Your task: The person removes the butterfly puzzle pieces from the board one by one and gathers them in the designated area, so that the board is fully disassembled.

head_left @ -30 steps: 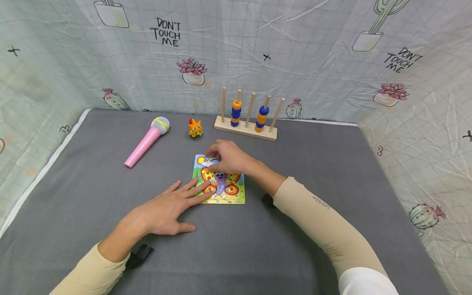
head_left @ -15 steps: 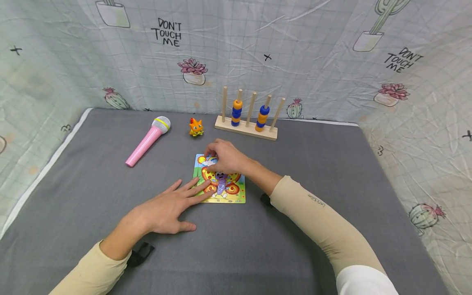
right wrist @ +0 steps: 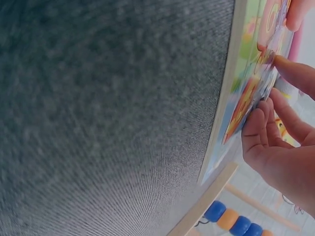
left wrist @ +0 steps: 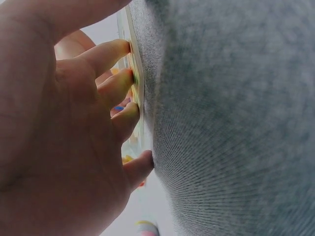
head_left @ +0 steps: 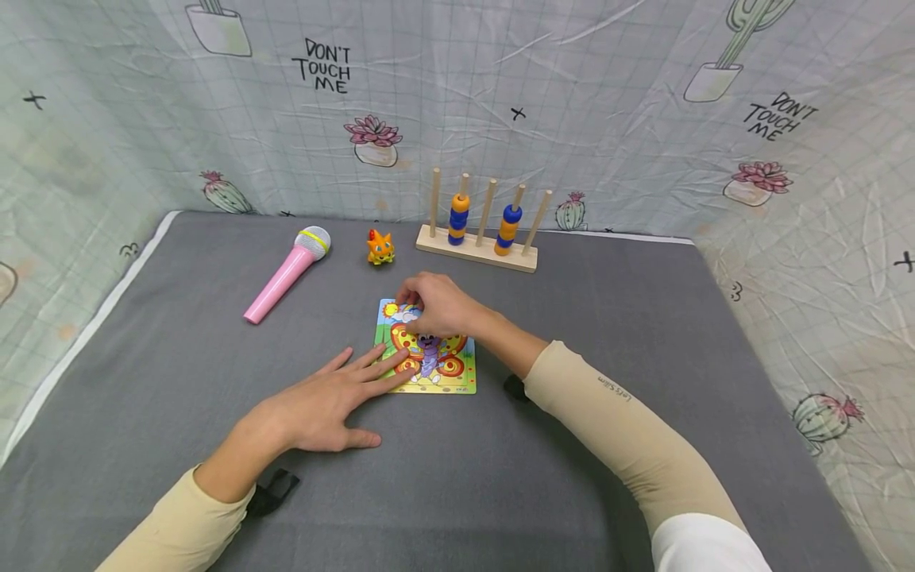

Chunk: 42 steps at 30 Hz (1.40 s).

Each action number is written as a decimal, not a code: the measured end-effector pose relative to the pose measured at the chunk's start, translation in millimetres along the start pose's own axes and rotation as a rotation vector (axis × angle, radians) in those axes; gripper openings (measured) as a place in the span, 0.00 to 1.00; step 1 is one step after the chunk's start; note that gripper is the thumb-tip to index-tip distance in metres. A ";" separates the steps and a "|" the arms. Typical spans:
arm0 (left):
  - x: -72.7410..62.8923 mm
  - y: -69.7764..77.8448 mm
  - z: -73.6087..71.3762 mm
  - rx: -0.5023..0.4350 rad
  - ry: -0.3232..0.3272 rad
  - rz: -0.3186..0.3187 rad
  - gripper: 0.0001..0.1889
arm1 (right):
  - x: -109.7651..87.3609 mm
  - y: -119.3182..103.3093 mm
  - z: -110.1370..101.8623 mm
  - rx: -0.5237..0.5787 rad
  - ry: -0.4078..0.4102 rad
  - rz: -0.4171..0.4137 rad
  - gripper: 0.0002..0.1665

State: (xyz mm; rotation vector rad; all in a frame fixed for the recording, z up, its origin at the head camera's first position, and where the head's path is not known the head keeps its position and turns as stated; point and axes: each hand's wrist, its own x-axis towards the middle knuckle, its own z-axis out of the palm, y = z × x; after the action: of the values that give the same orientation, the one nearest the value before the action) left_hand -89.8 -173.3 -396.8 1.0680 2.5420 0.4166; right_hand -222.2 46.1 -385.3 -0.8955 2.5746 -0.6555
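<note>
Soft, even brightness fills the head view; the backdrop (head_left: pixel 443 87) looks stretched towards the edges. Beneath my right sleeve (head_left: pixel 608 421) a soft shadow darkens the table (head_left: pixel 629 318), and the mic (head_left: pixel 277 284) has a faint sheen. From my left wrist, it's dimmer: my left hand (left wrist: pixel 64 132) sits in shade while the backdrop washes out. From my right, the near table turns dark and blurry, the beads (right wrist: pixel 227 219) slightly soft.
</note>
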 end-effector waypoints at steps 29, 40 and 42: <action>0.9 -1.0 4.8 -0.002 0.012 -0.006 0.52 | -4.8 -3.4 4.8 0.042 0.075 0.019 0.24; 0.4 -0.7 5.9 -0.009 0.012 -0.005 0.52 | -8.0 6.7 3.7 0.094 0.144 0.073 0.25; 0.2 -0.7 5.9 -0.009 0.013 -0.005 0.52 | -9.3 9.4 2.5 0.114 0.153 0.087 0.24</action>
State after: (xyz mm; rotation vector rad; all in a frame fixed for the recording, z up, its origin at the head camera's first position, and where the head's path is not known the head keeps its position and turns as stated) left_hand -87.9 -172.9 -402.4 1.0588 2.5507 0.4350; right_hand -218.7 57.9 -390.9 -0.7184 2.6610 -0.8657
